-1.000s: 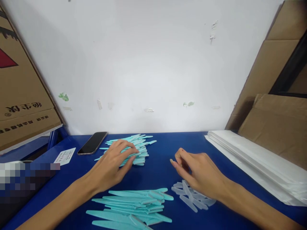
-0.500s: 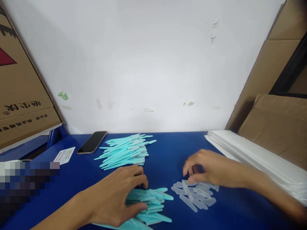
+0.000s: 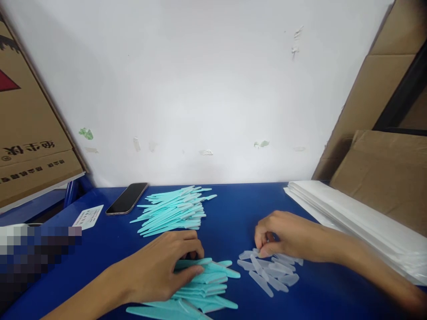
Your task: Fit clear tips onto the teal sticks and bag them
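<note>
My left hand (image 3: 167,266) lies on the near pile of teal plastic sticks (image 3: 207,289), thumb and fingers pinching one stick at its top. My right hand (image 3: 287,235) hovers over a small heap of clear plastic caps (image 3: 270,269), fingertips pressed together on one cap at the heap's far edge. A second, neater pile of teal sticks (image 3: 173,209) lies farther back on the blue table (image 3: 227,222), untouched.
A black phone (image 3: 127,198) and a white card (image 3: 88,217) lie at the back left. A stack of white plastic bags (image 3: 353,222) runs along the right side. Cardboard boxes stand at the left (image 3: 30,133) and right (image 3: 383,173). A white wall closes the back.
My left hand left the far teal pile and came down on the near pile. My right hand moved right and lowered onto the clear caps, fingers closing.
</note>
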### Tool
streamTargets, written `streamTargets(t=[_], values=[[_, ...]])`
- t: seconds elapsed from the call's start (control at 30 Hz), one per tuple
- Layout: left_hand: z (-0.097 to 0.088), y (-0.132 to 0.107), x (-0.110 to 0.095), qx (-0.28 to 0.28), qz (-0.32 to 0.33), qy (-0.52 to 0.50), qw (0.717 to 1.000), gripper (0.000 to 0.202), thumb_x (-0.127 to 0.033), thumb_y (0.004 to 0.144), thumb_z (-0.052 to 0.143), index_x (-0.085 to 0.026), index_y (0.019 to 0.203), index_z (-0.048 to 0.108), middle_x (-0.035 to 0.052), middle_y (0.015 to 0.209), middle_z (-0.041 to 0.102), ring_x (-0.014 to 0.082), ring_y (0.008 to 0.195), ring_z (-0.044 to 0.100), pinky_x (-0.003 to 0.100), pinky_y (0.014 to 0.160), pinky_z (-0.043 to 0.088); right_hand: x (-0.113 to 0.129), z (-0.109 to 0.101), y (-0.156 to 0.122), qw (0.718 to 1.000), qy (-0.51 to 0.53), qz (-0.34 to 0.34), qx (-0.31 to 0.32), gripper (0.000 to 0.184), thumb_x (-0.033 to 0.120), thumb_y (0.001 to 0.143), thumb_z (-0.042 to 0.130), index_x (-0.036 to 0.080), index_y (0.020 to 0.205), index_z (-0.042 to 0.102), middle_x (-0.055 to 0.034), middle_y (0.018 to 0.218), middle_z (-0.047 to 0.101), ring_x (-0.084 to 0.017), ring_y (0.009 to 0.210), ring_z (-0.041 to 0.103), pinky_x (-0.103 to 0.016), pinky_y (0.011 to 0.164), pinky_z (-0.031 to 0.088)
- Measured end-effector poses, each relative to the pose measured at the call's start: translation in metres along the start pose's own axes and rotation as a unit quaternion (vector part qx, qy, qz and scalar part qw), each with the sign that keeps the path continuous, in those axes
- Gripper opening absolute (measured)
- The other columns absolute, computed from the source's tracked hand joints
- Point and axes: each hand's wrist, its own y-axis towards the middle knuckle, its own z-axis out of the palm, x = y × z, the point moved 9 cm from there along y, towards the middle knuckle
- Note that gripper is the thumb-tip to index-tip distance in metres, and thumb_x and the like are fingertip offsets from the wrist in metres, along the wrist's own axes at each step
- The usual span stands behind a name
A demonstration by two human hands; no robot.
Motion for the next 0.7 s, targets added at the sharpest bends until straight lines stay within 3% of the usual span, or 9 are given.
streamTargets(t=[0.2,0.57,0.7], values=[[0.001,0.001,0.004,-0.027,0.020,-0.009,0.999,0.018,-0.041,0.101,0.051,-0.029,0.105,0.064,0.0013,0.106,0.062,0.0195,0.091,0.057,0.030,0.076,0.042,0.009,-0.007,0.000,0.999,-0.015,-0.020,-0.028,0.018,0.044,0.094,0.065,0.028,0.093,0.072,0.0027,0.091,0.076,-0.018,0.085,0.066,-0.029,0.073,0.042],[-0.012,-0.002,-0.006,-0.088,0.048,0.005,0.995,0.021,-0.038,0.103,0.050,-0.024,0.103,0.065,0.0026,0.097,0.068,0.0183,0.084,0.061,0.027,0.071,0.045,0.028,-0.016,0.002,0.993,-0.013,-0.054,-0.102,0.018,0.040,0.101,0.056,0.027,0.102,0.067,0.0030,0.083,0.075,-0.016,0.072,0.067,-0.027,0.064,0.041],[-0.016,0.001,-0.006,-0.128,0.079,0.013,0.989,0.026,-0.037,0.106,0.045,-0.024,0.109,0.067,0.0031,0.094,0.070,0.0167,0.078,0.062,0.026,0.065,0.044,0.039,-0.016,0.001,0.985,-0.031,-0.092,-0.141,0.021,0.039,0.103,0.052,0.028,0.110,0.069,0.0009,0.101,0.075,-0.016,0.080,0.069,-0.027,0.070,0.045]])
